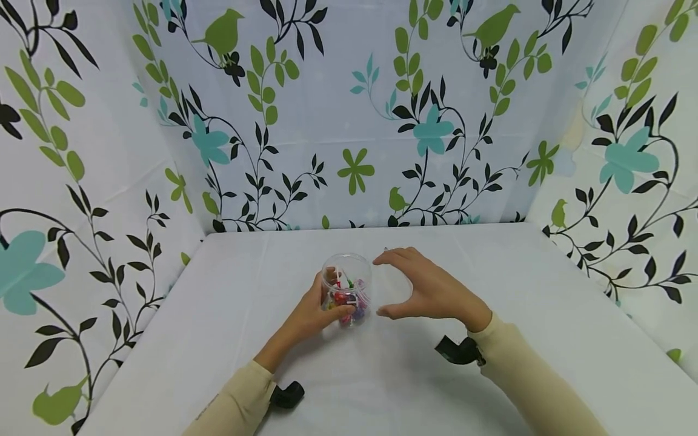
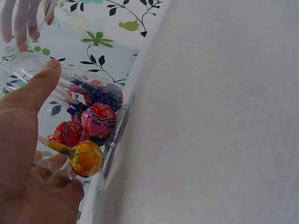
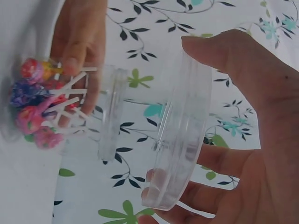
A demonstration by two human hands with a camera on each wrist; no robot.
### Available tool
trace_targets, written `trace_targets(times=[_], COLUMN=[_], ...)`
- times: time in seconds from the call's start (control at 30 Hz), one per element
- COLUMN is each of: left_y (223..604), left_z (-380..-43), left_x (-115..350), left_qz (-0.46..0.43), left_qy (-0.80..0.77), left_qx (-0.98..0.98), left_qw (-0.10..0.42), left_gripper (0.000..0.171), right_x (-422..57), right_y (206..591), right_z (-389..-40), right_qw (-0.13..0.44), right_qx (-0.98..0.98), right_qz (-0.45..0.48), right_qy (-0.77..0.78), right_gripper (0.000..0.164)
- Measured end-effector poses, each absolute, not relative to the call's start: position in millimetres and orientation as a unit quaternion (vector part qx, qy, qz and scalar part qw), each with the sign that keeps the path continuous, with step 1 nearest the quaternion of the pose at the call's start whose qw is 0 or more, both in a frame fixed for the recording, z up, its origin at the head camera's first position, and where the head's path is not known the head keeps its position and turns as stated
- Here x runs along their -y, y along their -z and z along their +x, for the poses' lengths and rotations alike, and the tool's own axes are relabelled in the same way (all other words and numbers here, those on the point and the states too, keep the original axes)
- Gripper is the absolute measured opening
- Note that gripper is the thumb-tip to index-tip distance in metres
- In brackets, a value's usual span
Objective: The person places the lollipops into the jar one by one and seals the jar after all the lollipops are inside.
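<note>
A clear plastic jar (image 1: 347, 274) stands on the white table with its mouth uncovered. My left hand (image 1: 311, 312) grips the jar's side, thumb toward me and fingers around the far side. Inside are several wrapped lollipops (image 2: 99, 120) in red, pink, blue and yellow, their white sticks pointing up toward the mouth. Just right of the jar, my right hand (image 1: 431, 287) holds a round clear lid (image 3: 180, 135) by its edge, between thumb and fingers. A gap separates lid and jar rim (image 3: 113, 116). The lid is hard to make out in the head view.
A white cloth covers the table (image 1: 272, 260). Patterned curtains (image 1: 349, 121) with leaves, flowers and birds hang at the back and both sides. Black wrist mounts (image 1: 458, 351) are on both sleeves.
</note>
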State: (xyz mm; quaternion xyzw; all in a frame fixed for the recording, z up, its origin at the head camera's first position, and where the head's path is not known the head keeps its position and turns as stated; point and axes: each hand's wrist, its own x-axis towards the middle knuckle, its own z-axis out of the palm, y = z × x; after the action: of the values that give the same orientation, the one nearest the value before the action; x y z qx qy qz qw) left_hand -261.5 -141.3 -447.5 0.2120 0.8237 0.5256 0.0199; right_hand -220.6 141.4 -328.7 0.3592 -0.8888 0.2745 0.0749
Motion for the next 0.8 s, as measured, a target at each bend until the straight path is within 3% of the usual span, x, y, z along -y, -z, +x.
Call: trace_targets(times=[0.8], left_y=[451.1], left_z=[-264.1], left_x=[140.5], left_qz=[0.229], left_qy=[-0.524], left_qx=[-0.820], left_qw=[0.013], left_gripper=[0.106], right_x=[-92.7], right_y=[335.5], right_z=[-254.4], right_qw=[0.100], right_qx=[0.886], right_qz=[0.345], right_qy=[-0.294], right_gripper=[0.073])
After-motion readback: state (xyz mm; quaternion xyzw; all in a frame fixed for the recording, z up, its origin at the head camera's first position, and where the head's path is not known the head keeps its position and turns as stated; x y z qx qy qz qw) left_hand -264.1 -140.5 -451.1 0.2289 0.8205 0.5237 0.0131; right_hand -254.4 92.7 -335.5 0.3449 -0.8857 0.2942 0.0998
